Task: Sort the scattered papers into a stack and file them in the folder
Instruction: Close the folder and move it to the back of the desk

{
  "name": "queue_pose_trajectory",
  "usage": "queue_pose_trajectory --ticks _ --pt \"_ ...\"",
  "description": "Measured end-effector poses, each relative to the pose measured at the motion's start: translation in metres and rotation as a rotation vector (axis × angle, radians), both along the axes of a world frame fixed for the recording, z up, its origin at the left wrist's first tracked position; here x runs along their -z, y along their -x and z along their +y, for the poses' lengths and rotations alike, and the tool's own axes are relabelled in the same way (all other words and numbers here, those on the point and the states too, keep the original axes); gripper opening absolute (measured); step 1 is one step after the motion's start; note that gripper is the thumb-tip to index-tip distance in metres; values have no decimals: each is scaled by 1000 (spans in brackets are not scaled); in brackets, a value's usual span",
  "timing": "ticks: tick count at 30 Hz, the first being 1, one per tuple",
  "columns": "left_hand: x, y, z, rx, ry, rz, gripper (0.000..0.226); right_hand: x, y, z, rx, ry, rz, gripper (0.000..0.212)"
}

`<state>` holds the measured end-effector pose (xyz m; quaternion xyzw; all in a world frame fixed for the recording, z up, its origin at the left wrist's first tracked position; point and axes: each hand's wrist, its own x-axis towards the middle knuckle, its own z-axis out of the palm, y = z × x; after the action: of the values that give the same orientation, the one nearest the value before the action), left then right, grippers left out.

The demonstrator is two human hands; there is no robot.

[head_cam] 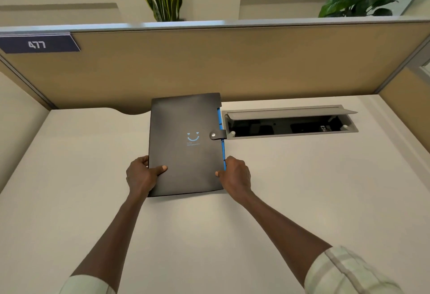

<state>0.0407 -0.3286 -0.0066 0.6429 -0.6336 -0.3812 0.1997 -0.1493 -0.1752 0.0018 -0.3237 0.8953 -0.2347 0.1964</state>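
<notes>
Dark grey snap-strap folder (183,142), long axis running away from person; left hand (139,175) and right hand (236,175) clasp its near corners, left of open grey cable hatch (290,121).

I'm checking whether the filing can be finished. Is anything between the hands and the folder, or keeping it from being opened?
Nothing is between them: the left hand and right hand both grip the folder by its near corners. The snap strap is fastened over its right edge, holding it closed. No loose papers are visible on the desk.
</notes>
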Motion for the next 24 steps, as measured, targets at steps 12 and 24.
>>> queue_pose_trajectory --ticks 12,24 --pt "27 17 -29 106 68 -64 35 30 13 -29 -70 -28 7 31" --pt "34 22 -39 141 98 -96 42 42 26 -34 -80 29 -63 64"
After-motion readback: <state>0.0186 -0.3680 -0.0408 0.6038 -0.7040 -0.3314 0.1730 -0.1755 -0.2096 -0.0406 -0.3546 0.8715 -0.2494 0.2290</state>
